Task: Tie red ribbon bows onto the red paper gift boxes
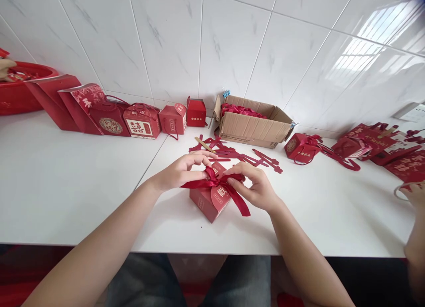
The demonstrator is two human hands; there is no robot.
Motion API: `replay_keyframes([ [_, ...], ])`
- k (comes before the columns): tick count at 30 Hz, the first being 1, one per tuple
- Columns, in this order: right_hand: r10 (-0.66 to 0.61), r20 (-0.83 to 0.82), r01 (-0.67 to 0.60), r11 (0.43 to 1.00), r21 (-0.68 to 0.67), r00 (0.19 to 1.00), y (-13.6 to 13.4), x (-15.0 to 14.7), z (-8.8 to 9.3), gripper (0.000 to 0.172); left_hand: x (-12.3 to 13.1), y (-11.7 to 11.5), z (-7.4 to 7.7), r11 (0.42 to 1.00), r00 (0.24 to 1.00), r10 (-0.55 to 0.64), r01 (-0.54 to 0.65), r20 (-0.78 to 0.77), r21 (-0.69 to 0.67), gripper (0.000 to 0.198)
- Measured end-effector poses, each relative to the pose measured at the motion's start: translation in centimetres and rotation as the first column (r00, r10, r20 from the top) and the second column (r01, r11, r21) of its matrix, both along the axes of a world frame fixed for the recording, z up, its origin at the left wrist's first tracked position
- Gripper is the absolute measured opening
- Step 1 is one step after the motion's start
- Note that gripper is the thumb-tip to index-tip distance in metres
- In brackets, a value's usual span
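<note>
On the white table in front of me sits a small red gift box [207, 203] with gold lettering, turned cornerwise. A dark red satin ribbon [239, 201] crosses its top in a bow, one tail hanging down the front right side. My left hand [186, 169] pinches the bow's left loop between thumb and fingers. From the other side, my right hand [254, 183] is closed on the right loop with thumb and forefinger. The bow's knot lies between the two hands.
Behind the box lie several red strips [232, 154]. A cardboard box [255, 128] of red ribbon stands by the wall. Finished-looking red boxes [141, 121] line the left; a bowed box [301, 148] and bags [375, 143] sit right. Another person's hand [416, 194] is far right.
</note>
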State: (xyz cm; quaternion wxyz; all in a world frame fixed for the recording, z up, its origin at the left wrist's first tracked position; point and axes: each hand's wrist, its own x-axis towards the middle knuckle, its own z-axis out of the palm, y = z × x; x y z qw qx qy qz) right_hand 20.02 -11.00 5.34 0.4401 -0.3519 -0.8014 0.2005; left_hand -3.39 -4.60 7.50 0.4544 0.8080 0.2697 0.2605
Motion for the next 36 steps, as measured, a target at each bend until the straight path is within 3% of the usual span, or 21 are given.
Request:
replay_keyframes([
  [5,-0.001,0.002,0.001,1.000,0.011,1.000,-0.1,-0.1,0.1,0.022,0.8,-0.4,-0.4,0.984,0.989,0.142,-0.147,0.047,0.103,0.017],
  [11,-0.004,0.016,0.003,1.000,0.011,1.000,0.0,0.0,0.0,0.021,0.8,-0.7,-0.3,0.967,0.971,0.230,-0.236,0.067,0.093,0.013],
  [25,0.001,0.027,-0.002,0.999,0.040,1.000,-0.1,0.0,0.3,0.021,-1.1,0.0,1.0,0.997,0.997,-0.065,0.067,-0.048,0.028,0.011],
  [31,0.032,0.018,-0.033,0.999,0.044,0.999,-0.1,-0.1,0.3,0.022,-1.0,0.1,1.0,0.995,0.987,-0.097,0.091,-0.129,-0.048,0.013],
  [36,0.051,0.030,-0.052,0.997,0.050,0.998,-0.1,-0.2,0.2,0.024,-0.9,-0.1,0.7,0.995,0.980,-0.092,0.097,-0.177,0.017,0.021],
])
